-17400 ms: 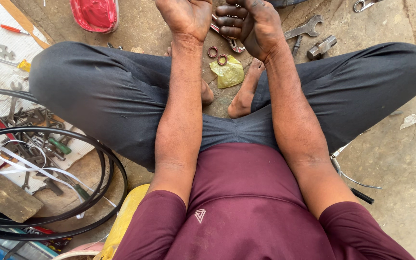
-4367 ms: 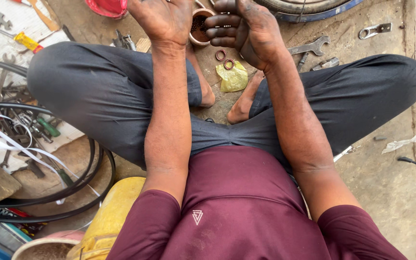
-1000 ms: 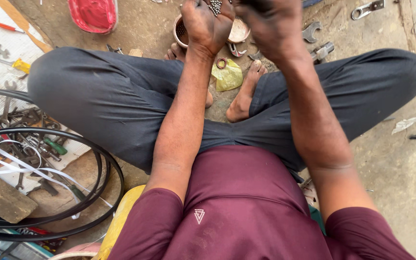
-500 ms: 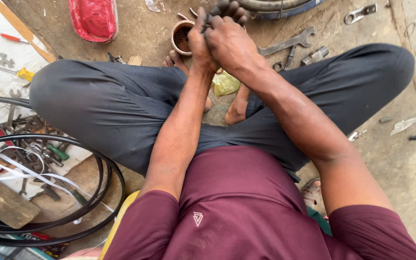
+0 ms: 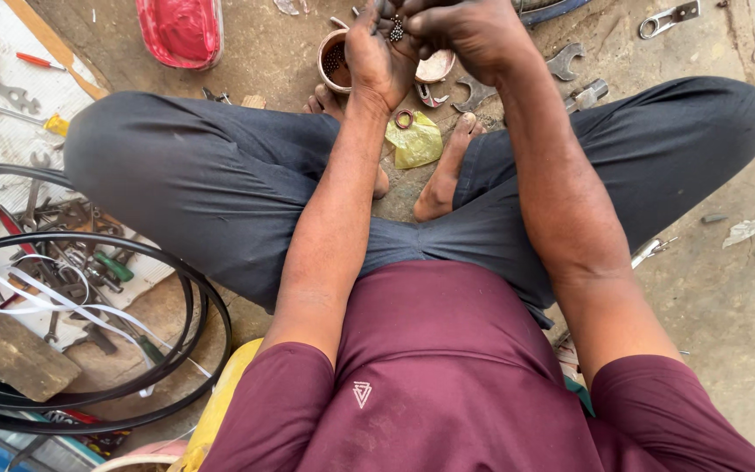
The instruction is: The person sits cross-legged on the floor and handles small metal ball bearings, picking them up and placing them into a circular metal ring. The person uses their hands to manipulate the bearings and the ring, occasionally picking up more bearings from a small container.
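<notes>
I sit cross-legged on the ground. My left hand is cupped and holds a small heap of dark steel bearing balls at its fingertips. My right hand is closed over the same spot, fingers pinching at the balls. Just below the hands stands a small brown cup with more balls inside, and a shallow metal dish lies beside it. A yellow plastic scrap with a red ring on it lies between my bare feet.
Open-end spanners and a ring spanner lie ahead on the right. A red plastic tub sits ahead left. Black bicycle tyres and loose tools crowd my left side, with a yellow container beside my hip.
Both hands have stayed together above the cup. The view has shifted slightly, and the balls now show between the fingertips of both hands.
</notes>
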